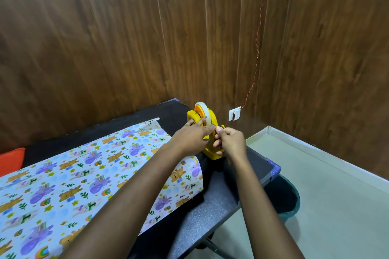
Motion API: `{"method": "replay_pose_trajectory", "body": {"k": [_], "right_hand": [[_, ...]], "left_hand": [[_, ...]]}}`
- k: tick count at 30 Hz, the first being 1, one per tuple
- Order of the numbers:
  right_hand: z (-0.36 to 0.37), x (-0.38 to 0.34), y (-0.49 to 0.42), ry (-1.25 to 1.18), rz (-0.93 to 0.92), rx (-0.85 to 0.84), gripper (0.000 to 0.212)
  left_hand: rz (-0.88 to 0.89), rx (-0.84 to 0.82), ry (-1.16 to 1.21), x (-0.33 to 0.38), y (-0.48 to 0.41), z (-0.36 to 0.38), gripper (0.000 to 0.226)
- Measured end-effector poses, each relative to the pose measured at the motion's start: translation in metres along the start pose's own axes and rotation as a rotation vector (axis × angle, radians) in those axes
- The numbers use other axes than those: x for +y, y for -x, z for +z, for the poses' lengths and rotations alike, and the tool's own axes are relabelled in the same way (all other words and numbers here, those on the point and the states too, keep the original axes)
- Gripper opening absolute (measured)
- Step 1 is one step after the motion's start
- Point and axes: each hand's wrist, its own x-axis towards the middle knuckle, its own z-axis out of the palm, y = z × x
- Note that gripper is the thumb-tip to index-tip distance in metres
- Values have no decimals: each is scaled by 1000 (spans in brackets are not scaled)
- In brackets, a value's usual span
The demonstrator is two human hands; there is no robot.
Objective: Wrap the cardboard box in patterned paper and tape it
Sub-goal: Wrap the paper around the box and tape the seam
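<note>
Steadying the yellow plastic tape dispenser (208, 151) with the left hand's (189, 137) outstretched fingers, the person is pinching its whitish tape (205, 112) with the right hand (231, 143) to draw a strip, beside the patterned paper (84, 174) spread on the dark worktop (221, 195).

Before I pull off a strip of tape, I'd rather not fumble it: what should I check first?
1. Tape dispenser standing on the table: ok.
2. Tape roll seated in it: ok.
3. Left hand steadying it: ok, its fingers rest on top.
4. Right hand pinching the tape end: cannot tell, its fingers hide it.
5. Patterned paper spread on the table: ok, though the end by the dispenser curls up.
6. Cardboard box in place: cannot tell, none shows.
</note>
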Motion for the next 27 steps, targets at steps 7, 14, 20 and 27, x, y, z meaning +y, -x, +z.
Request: {"method": "replay_pose_trajectory", "body": {"k": [7, 14, 20, 27], "right_hand": [[3, 13, 2, -11, -209, 44, 37], [-12, 35, 13, -175, -97, -22, 32], [-14, -24, 25, -77, -127, -233, 28], [29, -79, 61, 20, -216, -559, 23]], "left_hand": [[-30, -9, -8, -3, -5, 2, 52], [-49, -27, -41, 4, -4, -3, 55], [-41, 25, 64, 1, 15, -24, 51], [-168, 265, 186, -49, 95, -71, 46]]}}
